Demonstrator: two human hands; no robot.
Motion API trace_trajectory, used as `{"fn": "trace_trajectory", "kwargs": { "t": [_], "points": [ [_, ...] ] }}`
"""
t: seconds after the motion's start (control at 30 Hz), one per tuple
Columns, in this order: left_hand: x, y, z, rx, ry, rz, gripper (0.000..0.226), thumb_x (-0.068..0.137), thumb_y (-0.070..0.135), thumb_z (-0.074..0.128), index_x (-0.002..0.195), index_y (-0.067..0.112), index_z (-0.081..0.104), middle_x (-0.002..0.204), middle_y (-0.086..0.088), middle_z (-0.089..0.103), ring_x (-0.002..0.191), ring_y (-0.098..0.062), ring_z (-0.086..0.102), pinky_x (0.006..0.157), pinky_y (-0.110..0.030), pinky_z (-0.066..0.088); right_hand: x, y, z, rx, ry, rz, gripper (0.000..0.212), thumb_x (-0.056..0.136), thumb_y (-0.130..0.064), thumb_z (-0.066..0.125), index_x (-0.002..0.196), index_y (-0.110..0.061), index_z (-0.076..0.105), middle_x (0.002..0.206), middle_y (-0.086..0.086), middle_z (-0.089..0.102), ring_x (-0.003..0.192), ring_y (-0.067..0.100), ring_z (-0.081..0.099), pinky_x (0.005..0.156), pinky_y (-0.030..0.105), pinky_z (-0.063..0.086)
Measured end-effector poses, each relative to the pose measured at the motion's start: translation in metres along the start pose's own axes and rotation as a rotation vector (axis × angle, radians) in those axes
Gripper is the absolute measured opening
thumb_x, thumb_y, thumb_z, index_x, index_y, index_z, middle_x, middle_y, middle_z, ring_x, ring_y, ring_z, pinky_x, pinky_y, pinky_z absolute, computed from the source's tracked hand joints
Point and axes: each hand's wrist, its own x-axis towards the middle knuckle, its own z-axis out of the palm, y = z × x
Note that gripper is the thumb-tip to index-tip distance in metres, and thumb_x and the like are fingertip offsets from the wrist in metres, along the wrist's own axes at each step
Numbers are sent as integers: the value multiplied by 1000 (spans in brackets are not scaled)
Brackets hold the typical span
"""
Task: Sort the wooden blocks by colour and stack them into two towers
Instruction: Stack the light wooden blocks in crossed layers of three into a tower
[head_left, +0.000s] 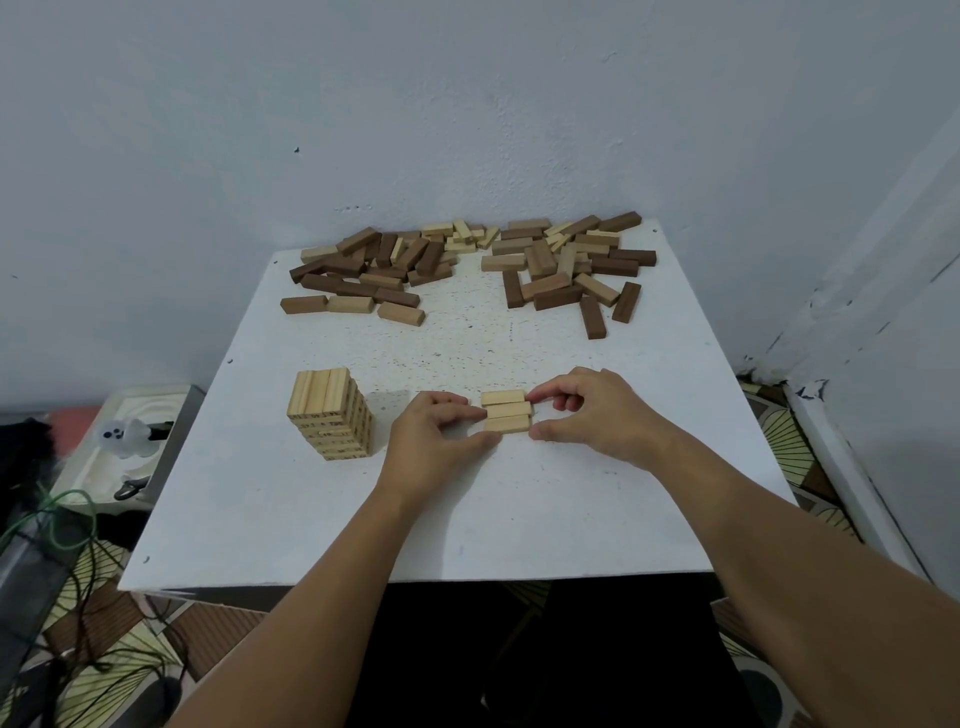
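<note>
Three light wooden blocks lie side by side in a row on the white table, near its middle front. My left hand pinches the row's left ends with thumb and fingers. My right hand pinches the right ends the same way. A tower of light blocks stands to the left of my left hand, several layers high. Loose dark and light blocks lie mixed in a left pile and a right pile at the table's far edge.
A grey wall rises right behind the far piles. Left of the table sits a white tray with a small ghost figure, above green and black cables on a patterned floor. A white ledge runs along the right.
</note>
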Motion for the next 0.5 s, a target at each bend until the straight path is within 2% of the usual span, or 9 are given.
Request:
{"fn": "trace_trajectory", "kwargs": {
  "t": [0.2, 0.33, 0.43, 0.5],
  "points": [
    [-1, 3, -1, -32, 19, -9, 42, 69, 27, 95, 106, 32, 74, 110, 13, 65, 103, 4, 61, 93, -18, 53, -2, -1, 1, 31, 23, 22, 37, 70, -37, 94, 100, -33, 73, 91, -7, 62, 83, 10, 54, 90, 36, 48],
    [-1, 4, -2, 4, -4, 0, 48, 72, 28, 94, 116, 31, 73, 113, 13, 64, 105, 5, 60, 95, -14, 51, -1, -3, 2, -2, 16, 8, 29, 71, -39, 92, 95, -35, 77, 93, -6, 63, 88, 13, 56, 95, 41, 49],
    [2, 4, -2, 47, -46, -16, 56, 76, 31, 91, 128, 30, 71, 115, 14, 59, 106, 7, 56, 88, -5, 44, -2, -3, 2, -10, 17, 6, 28, 71, -40, 92, 95, -36, 78, 95, -6, 63, 88, 12, 57, 100, 43, 46],
    [3, 4, -2, 51, -58, -30, 57, 77, 32, 91, 130, 28, 71, 115, 13, 58, 106, 8, 55, 85, -2, 42, -2, -3, 3, -7, 21, 1, 28, 71, -41, 92, 95, -37, 78, 96, -5, 63, 86, 11, 56, 102, 43, 44]
  ]
}}
